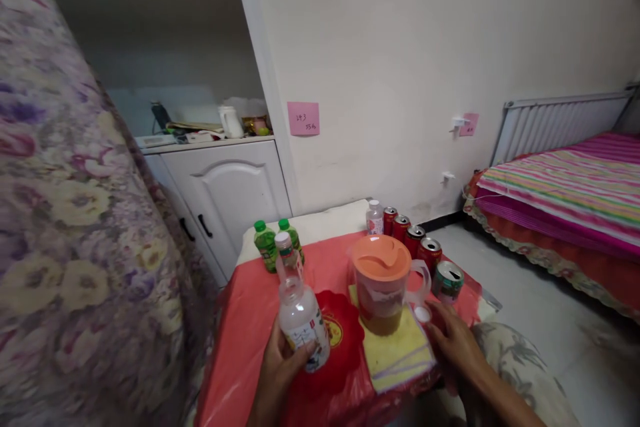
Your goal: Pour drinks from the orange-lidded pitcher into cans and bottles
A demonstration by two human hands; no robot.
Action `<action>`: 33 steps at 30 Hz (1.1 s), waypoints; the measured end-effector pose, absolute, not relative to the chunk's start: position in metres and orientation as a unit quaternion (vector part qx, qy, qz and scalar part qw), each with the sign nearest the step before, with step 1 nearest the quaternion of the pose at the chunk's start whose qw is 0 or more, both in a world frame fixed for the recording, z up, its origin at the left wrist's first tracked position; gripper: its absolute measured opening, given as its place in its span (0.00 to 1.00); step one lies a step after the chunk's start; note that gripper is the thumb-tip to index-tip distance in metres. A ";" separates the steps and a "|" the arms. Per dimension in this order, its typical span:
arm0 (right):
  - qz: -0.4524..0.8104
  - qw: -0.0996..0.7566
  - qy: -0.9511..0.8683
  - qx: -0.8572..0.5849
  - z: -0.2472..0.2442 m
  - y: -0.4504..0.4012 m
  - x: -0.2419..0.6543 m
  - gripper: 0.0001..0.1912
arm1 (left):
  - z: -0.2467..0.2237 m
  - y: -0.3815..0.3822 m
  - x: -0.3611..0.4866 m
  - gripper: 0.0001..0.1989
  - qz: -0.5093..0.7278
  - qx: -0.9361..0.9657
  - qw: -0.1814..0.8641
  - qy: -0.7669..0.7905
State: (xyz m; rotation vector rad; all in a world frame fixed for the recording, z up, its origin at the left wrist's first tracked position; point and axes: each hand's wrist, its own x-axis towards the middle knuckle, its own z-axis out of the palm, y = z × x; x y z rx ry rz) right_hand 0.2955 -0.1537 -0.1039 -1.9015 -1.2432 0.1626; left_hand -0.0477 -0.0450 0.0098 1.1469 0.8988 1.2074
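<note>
My left hand (280,361) is wrapped around the bottle (305,328), by the red plate (345,327). My right hand (450,333) is at the white cap (423,313); I can't tell if it grips it. Beyond, the pitcher (381,280) stands on the yellow cloth (397,357), with cans (430,253) behind it to the right.

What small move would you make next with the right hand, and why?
I'd probably bring the white cap toward the clear labelled bottle: its neck looks bare, the left hand holds it roughly upright, and the cap is at the right hand's fingertips.
</note>
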 end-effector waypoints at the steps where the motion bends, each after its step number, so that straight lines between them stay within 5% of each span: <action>1: 0.063 0.417 -0.497 -0.758 -0.104 -0.157 0.296 0.25 | 0.010 -0.046 -0.048 0.40 0.516 0.490 0.587 0.385; 33: 0.037 0.407 -0.485 -0.773 -0.103 -0.153 0.295 0.24 | 0.006 -0.043 -0.046 0.42 0.508 0.494 0.590 0.387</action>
